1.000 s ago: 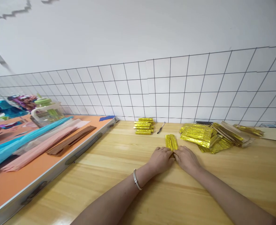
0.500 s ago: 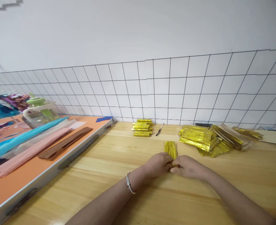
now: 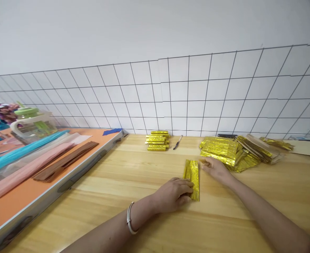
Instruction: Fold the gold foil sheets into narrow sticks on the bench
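Observation:
A folded gold foil strip (image 3: 195,175) lies lengthwise on the wooden table in front of me, its left part partly covered. My left hand (image 3: 174,194), with a silver bangle at the wrist, rests its fingers across the strip's lower left part; they lie over the foil rather than wrapping round it. Just right of the strip's far end, my right hand (image 3: 215,170) hovers or rests low with bent fingers a little apart, and nothing shows in it. Behind it sits a pile of flat gold foil pieces (image 3: 219,149).
Narrow gold foil bundles (image 3: 157,141) are stacked near the wall, beside a pen (image 3: 178,142). At left, an orange board (image 3: 102,137) with a raised edge carries brown crepe paper (image 3: 65,161), pink and blue strips, and a green-lidded jug (image 3: 28,121). Brown paper (image 3: 309,149) lies far right.
My hands were together at the strip's near end. Now the right hand has moved up and away to the right, uncovering the lower strip; the left has shifted slightly left and down.

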Demonstrator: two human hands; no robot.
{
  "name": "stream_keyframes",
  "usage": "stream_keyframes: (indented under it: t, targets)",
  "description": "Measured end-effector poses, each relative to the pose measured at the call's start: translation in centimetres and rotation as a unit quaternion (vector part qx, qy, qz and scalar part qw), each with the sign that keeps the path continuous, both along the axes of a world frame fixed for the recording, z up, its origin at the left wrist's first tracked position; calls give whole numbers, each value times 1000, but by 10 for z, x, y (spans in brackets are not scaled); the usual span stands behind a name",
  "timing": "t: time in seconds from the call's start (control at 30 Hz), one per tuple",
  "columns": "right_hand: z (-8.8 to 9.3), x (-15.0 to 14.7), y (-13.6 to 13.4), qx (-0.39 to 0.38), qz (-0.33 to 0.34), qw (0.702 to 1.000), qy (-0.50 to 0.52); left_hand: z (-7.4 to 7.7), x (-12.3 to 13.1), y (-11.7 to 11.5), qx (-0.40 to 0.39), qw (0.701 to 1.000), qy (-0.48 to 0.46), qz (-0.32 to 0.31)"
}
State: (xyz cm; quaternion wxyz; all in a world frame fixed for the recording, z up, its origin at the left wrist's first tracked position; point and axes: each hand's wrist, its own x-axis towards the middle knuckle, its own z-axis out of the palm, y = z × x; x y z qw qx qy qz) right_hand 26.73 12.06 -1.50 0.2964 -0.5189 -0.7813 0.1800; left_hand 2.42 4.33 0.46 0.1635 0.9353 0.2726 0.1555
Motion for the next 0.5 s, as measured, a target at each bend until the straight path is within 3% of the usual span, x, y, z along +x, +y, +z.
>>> stream_keyframes:
  t: [0.27,0.5]
  targets:
    - [-9,-8,-2,4,35,999,-25,3,-2,-23,-30,1000,1,-9]
    - [-10,-13,-7,32,8,997,-74,-8,-6,-22,-24,999,30,38]
